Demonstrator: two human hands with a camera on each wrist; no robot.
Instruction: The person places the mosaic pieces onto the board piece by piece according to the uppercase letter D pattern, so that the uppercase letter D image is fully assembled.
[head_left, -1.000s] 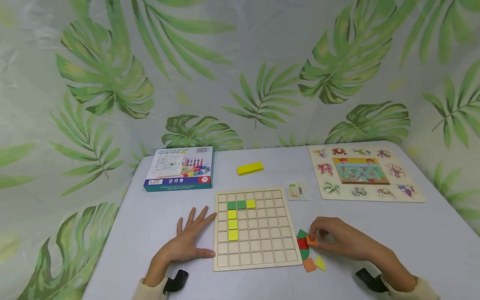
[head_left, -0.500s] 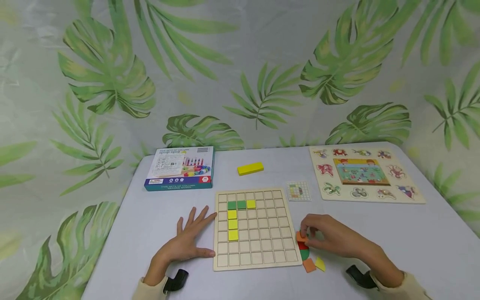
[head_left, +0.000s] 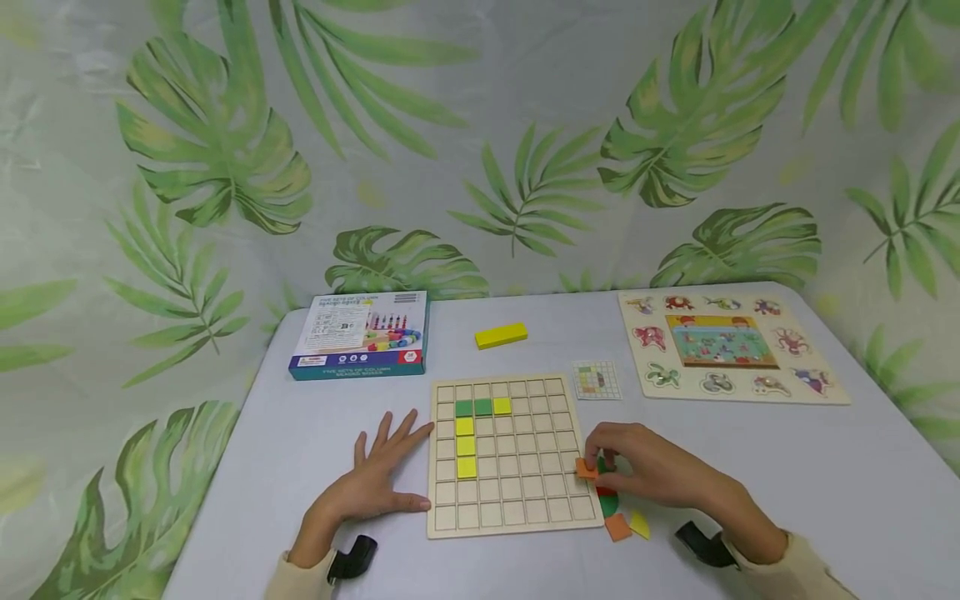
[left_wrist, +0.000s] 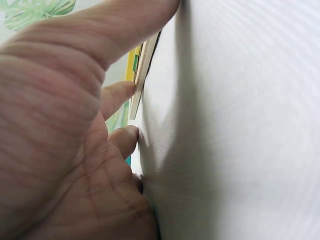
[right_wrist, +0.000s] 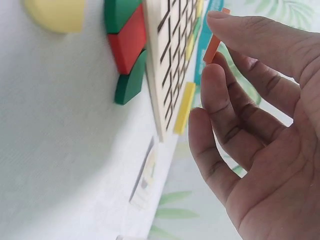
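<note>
A wooden grid board (head_left: 517, 487) lies mid-table, with green and yellow square tiles in some cells, such as a yellow tile (head_left: 466, 446). My left hand (head_left: 378, 479) is spread at the board's left side, thumb and a fingertip touching its edge. In my right hand (head_left: 652, 467) an orange tile (head_left: 586, 469) is pinched between thumb and fingers, over the board's right edge. The right wrist view shows this orange tile (right_wrist: 215, 45) held up off the table. Beneath that hand lie a red piece (right_wrist: 129, 42) and green pieces (right_wrist: 131, 82); an orange tile (head_left: 618, 527) and yellow piece (head_left: 640, 524) lie nearer me.
A small pattern card (head_left: 597, 381) lies beyond the board's right corner. Farther back are a yellow block (head_left: 501, 336), a boxed bead set (head_left: 358, 337) at left and a sea-animal puzzle board (head_left: 731, 346) at right. A leaf-print cloth (head_left: 420, 167) hangs behind the table.
My right hand has carried the orange tile leftward from the loose pieces to over the board's right edge. My left hand has stayed in place.
</note>
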